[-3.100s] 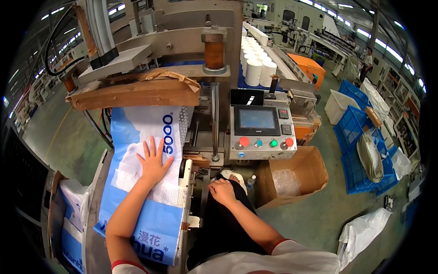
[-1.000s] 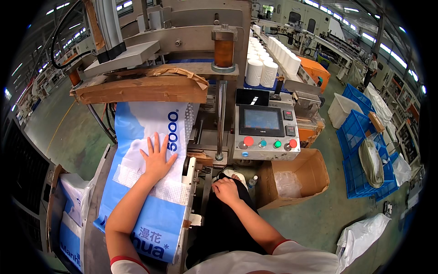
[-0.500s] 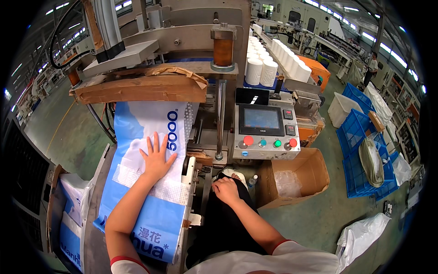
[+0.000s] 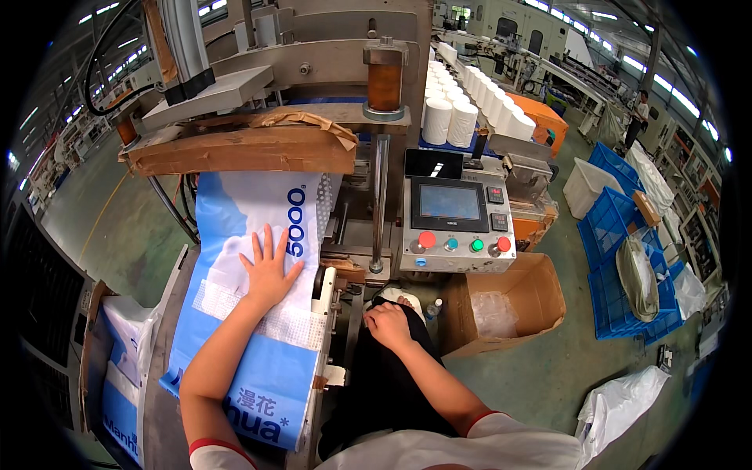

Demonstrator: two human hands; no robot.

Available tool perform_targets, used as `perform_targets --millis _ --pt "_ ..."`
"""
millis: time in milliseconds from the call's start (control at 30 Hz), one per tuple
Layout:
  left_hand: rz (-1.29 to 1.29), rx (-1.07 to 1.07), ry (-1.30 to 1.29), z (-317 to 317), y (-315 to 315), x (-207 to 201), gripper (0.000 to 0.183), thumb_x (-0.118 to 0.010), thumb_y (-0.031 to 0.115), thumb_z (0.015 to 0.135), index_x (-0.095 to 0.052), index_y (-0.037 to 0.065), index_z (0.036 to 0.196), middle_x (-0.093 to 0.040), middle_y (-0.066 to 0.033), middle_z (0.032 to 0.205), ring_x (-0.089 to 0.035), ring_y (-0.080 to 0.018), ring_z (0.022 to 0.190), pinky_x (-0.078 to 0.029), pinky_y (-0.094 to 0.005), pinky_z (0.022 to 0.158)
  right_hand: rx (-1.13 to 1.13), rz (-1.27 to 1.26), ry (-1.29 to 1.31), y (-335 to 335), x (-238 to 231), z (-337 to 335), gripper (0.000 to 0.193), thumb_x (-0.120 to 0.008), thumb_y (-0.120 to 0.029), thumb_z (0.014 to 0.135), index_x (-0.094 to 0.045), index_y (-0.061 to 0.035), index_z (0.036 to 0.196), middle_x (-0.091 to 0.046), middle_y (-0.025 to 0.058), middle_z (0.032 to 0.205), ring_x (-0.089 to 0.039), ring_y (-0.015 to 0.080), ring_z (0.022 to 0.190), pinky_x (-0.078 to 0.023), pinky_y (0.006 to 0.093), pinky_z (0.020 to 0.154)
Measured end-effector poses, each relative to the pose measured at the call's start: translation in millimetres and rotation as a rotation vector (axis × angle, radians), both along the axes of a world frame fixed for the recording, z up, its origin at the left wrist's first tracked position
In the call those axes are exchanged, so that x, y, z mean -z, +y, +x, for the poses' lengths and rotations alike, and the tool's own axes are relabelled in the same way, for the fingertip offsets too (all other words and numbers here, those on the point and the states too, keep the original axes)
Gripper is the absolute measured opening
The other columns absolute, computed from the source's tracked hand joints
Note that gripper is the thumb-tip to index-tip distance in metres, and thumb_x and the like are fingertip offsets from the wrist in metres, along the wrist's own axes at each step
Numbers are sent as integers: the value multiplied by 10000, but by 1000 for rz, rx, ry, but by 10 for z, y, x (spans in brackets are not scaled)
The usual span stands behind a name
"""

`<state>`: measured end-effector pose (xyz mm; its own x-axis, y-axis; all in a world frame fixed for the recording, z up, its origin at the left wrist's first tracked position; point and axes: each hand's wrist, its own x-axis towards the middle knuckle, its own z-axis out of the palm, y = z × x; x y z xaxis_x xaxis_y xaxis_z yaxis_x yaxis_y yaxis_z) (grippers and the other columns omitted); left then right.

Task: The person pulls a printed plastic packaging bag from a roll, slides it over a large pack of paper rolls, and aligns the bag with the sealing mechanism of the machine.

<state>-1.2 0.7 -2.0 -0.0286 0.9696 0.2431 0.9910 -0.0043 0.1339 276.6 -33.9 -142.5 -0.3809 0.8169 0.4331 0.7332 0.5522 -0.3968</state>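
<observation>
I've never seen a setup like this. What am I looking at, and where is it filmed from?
There's no robot here, just a person's bare hands at a machine. A wide camera on the person's head looks down, so straight edges bend. The left hand lies flat, fingers spread, on blue-and-white printed film; a brown bar hides the film's far end. The right hand rests on the person's leg. Neither appears to grip anything. To the right is a control panel with coloured buttons; white rolls stand beyond it.
</observation>
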Motion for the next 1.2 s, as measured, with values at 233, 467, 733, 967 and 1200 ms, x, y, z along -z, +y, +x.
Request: perform_targets --millis 233,467,733,967,1200 --pt "-4 1 -4 -1 -3 -2 782 -551 529 881 -227 238 1529 -75 -182 1595 -44 -487 1437 -100 -788 997 5 -17 -12 -2 -10 4 97 -652 -176 813 -736 -128 824 -676 5 814 -595 207 826 -437 354 774" --pt "1 1 -3 -6 0 9 783 -554 529 880 -226 239 1529 -71 -177 1597 -38 -483 1439 -101 -788 998 -4 17 14 1 7 4 75 -651 -161 785 -716 -123 792 -655 -1 801 -581 195 837 -421 343 742" --pt "-14 -7 -6 1 -1 -3 782 -548 538 880 -221 249 1530 -64 -170 1600 -28 -479 1441 -85 -783 1006 1 -17 1 0 -17 11 96 -651 -171 814 -729 -116 819 -671 7 815 -588 209 834 -435 355 766" --pt "-27 -8 -6 4 -3 -12 783 -542 540 883 -213 251 1532 -59 -168 1601 -19 -476 1443 -84 -781 1009 3 -31 -2 -4 -38 16 101 -654 -173 820 -737 -116 831 -679 10 819 -591 213 830 -440 356 778" --pt "-23 -7 -7 8 -4 -17 782 -545 531 882 -216 245 1532 -53 -166 1602 -26 -480 1441 -84 -784 1006 9 -21 -3 0 -28 20 97 -652 -176 819 -735 -126 829 -678 8 818 -590 210 833 -434 354 771"
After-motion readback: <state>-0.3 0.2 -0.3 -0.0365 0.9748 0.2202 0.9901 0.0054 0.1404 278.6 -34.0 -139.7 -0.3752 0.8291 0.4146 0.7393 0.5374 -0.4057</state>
